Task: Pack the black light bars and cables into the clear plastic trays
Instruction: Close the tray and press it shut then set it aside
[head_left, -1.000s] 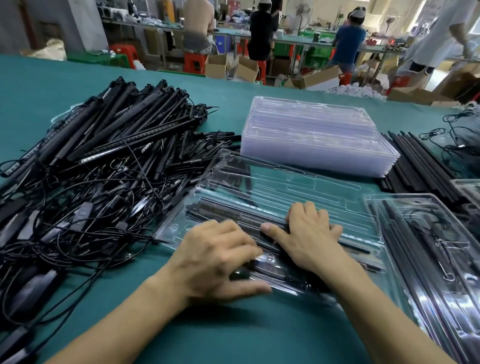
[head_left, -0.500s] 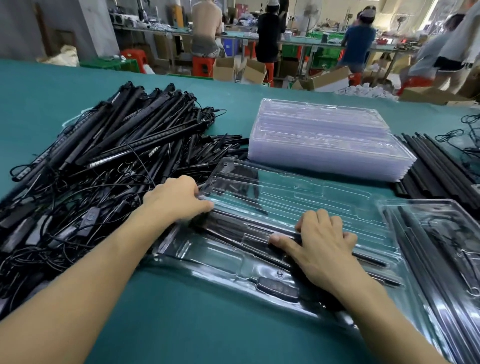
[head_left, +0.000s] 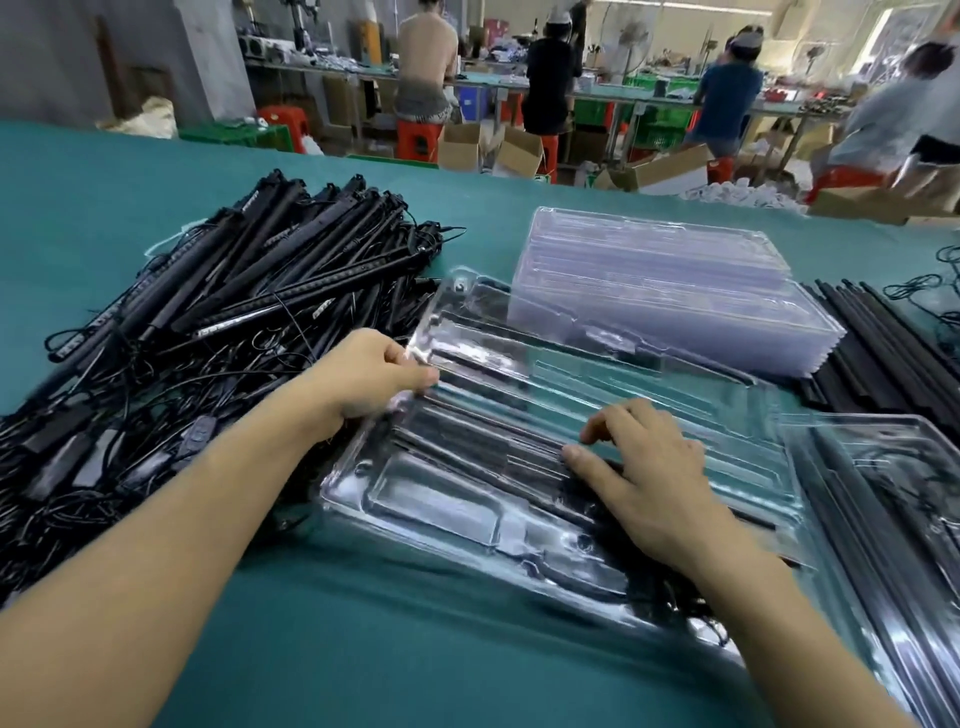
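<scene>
My left hand (head_left: 371, 376) pinches the tray lid (head_left: 597, 371) to close it (I think), while my flat right hand (head_left: 649, 478) pins the light bars (head_left: 467, 444).

bright even indoor light, glare on the clear plastic tray (head_left: 519, 374), motion blur, wide-angle bending at edges

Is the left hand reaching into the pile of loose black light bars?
No, the left hand pinches the left edge of the clear tray, beside the pile of light bars.
</scene>
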